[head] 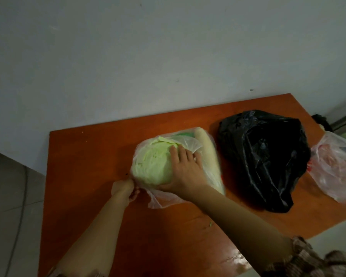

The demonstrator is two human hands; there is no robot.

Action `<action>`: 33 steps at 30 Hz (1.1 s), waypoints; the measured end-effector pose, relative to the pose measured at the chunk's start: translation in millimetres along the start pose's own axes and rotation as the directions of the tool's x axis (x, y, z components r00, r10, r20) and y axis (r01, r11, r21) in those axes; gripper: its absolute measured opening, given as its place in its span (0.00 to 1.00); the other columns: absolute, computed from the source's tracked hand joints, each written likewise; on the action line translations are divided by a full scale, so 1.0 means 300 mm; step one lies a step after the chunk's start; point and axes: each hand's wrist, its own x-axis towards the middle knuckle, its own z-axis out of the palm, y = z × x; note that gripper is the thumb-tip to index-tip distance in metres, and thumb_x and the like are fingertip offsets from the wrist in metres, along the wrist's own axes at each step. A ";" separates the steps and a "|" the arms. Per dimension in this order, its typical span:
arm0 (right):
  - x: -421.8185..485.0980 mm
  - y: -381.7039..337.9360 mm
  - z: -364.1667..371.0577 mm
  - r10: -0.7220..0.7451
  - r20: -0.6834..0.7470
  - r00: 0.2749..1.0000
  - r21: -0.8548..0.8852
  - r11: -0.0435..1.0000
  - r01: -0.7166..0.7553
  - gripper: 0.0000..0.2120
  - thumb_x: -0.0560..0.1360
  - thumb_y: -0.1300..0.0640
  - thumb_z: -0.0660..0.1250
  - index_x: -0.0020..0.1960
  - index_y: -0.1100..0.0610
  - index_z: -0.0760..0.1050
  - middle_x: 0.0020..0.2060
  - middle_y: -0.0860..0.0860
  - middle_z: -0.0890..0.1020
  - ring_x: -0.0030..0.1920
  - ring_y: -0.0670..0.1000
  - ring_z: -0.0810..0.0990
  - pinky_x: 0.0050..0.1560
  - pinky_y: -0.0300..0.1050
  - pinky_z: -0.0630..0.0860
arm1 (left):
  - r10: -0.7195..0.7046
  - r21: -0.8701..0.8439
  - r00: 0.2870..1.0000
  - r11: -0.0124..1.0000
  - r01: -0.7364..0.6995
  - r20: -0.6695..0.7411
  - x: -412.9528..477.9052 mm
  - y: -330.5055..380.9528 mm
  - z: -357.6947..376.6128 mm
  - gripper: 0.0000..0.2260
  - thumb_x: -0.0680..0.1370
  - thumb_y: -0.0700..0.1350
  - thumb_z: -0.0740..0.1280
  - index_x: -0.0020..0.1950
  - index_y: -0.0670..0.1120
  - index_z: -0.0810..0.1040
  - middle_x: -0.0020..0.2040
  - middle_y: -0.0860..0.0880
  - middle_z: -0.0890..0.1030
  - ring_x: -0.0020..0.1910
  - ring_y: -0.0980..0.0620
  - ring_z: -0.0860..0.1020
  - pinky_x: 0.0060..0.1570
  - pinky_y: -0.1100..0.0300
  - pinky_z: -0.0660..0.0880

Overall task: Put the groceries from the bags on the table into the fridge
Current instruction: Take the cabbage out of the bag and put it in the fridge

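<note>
A pale green cabbage (152, 162) lies in a clear plastic bag (164, 200) on the orange table (84, 152). My right hand (185, 170) wraps around the cabbage's right side, fingers spread over its top. My left hand (124, 189) pinches the bag's edge at the cabbage's lower left. A long white radish (206, 148) lies in the same bag, just right of the cabbage. Something green (185, 134) shows behind the cabbage; I cannot tell what it is.
A crumpled black plastic bag (264, 156) sits right of the radish. A clear bag with reddish contents (336, 166) lies at the table's right edge. A grey wall stands behind the table, and grey floor tiles (12, 196) lie to the left.
</note>
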 end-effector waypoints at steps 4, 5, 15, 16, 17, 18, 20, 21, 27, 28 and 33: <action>-0.021 0.072 0.032 -0.068 -0.045 0.997 -0.021 0.998 0.067 0.55 0.61 0.25 0.66 0.75 0.58 0.54 0.73 0.60 0.64 0.72 0.60 0.64 0.70 0.62 0.54 | -0.026 -0.192 1.000 0.981 0.025 -0.006 0.029 0.058 0.010 0.10 0.78 0.46 0.68 0.49 0.38 0.76 0.38 0.42 0.78 0.34 0.47 0.78 0.31 0.54 0.76; -0.042 0.094 0.051 -0.084 -0.046 0.995 -0.031 0.996 0.083 0.54 0.61 0.24 0.64 0.74 0.59 0.56 0.71 0.61 0.67 0.71 0.60 0.67 0.69 0.61 0.55 | -0.023 -0.190 1.000 0.982 0.020 -0.013 0.031 0.070 0.011 0.09 0.77 0.44 0.68 0.50 0.38 0.76 0.38 0.42 0.78 0.35 0.47 0.78 0.33 0.53 0.76; -0.156 0.195 0.118 -0.179 -0.097 0.979 -0.055 0.983 0.174 0.51 0.63 0.30 0.69 0.73 0.61 0.58 0.71 0.62 0.68 0.69 0.58 0.71 0.65 0.59 0.55 | 0.480 0.132 0.809 0.827 -0.547 0.340 -0.111 0.183 0.024 0.08 0.75 0.49 0.64 0.49 0.47 0.80 0.50 0.51 0.80 0.46 0.53 0.77 0.41 0.59 0.70; -0.161 0.193 0.120 -0.175 -0.101 0.979 -0.052 0.984 0.170 0.51 0.63 0.31 0.70 0.73 0.61 0.58 0.71 0.62 0.67 0.69 0.58 0.71 0.65 0.59 0.55 | 0.492 0.143 0.766 0.796 -0.588 0.413 -0.123 0.195 0.028 0.10 0.77 0.48 0.63 0.54 0.49 0.81 0.56 0.52 0.80 0.52 0.56 0.77 0.46 0.60 0.72; -0.167 0.189 0.124 -0.170 -0.105 0.980 -0.051 0.985 0.165 0.51 0.63 0.31 0.70 0.73 0.61 0.58 0.71 0.62 0.67 0.69 0.58 0.71 0.65 0.59 0.55 | 0.487 0.141 0.741 0.785 -0.604 0.463 -0.123 0.209 0.034 0.12 0.78 0.48 0.62 0.60 0.51 0.80 0.65 0.53 0.75 0.61 0.56 0.74 0.55 0.59 0.71; -0.176 0.185 0.128 -0.163 -0.106 0.981 -0.049 0.986 0.159 0.50 0.63 0.32 0.70 0.72 0.61 0.59 0.71 0.63 0.67 0.69 0.59 0.71 0.66 0.59 0.55 | 0.468 0.142 0.737 0.791 -0.596 0.487 -0.124 0.230 0.038 0.15 0.79 0.50 0.62 0.65 0.54 0.76 0.73 0.54 0.66 0.69 0.55 0.68 0.65 0.54 0.67; -0.193 0.180 0.132 -0.153 -0.112 0.982 -0.043 0.988 0.149 0.50 0.62 0.33 0.71 0.72 0.61 0.60 0.71 0.63 0.67 0.69 0.59 0.71 0.65 0.58 0.55 | 0.445 0.169 0.761 0.802 -0.573 0.472 -0.123 0.275 0.039 0.21 0.78 0.53 0.63 0.71 0.56 0.69 0.78 0.55 0.51 0.75 0.53 0.57 0.72 0.47 0.59; -0.201 0.179 0.133 -0.150 -0.115 0.982 -0.040 0.988 0.146 0.50 0.61 0.33 0.72 0.72 0.61 0.61 0.71 0.62 0.67 0.69 0.58 0.71 0.65 0.58 0.55 | 0.448 0.181 0.756 0.792 -0.583 0.478 -0.121 0.289 0.032 0.22 0.78 0.54 0.64 0.72 0.56 0.68 0.78 0.55 0.51 0.75 0.52 0.57 0.72 0.47 0.59; -0.209 0.183 0.138 -0.144 -0.110 0.983 -0.044 0.989 0.140 0.50 0.61 0.34 0.73 0.72 0.59 0.60 0.72 0.61 0.66 0.70 0.58 0.70 0.66 0.59 0.56 | 0.381 0.169 0.622 0.747 -0.643 0.684 -0.146 0.278 0.006 0.21 0.65 0.62 0.74 0.55 0.56 0.82 0.55 0.54 0.83 0.53 0.57 0.81 0.48 0.61 0.76; -0.206 0.183 0.139 -0.153 -0.119 0.981 -0.050 0.988 0.148 0.50 0.61 0.34 0.73 0.72 0.59 0.60 0.72 0.62 0.67 0.69 0.58 0.71 0.67 0.61 0.59 | 0.421 0.172 0.639 0.735 -0.656 0.644 -0.147 0.271 0.007 0.14 0.67 0.57 0.75 0.50 0.55 0.83 0.51 0.53 0.84 0.49 0.58 0.82 0.43 0.65 0.76; -0.199 0.190 0.135 -0.196 -0.117 0.974 -0.093 0.978 0.186 0.50 0.60 0.33 0.73 0.71 0.60 0.61 0.70 0.62 0.70 0.67 0.59 0.73 0.63 0.65 0.65 | 0.483 0.131 0.821 0.832 -0.538 0.304 -0.119 0.273 0.055 0.06 0.72 0.40 0.73 0.37 0.49 0.82 0.44 0.46 0.84 0.40 0.52 0.82 0.40 0.59 0.78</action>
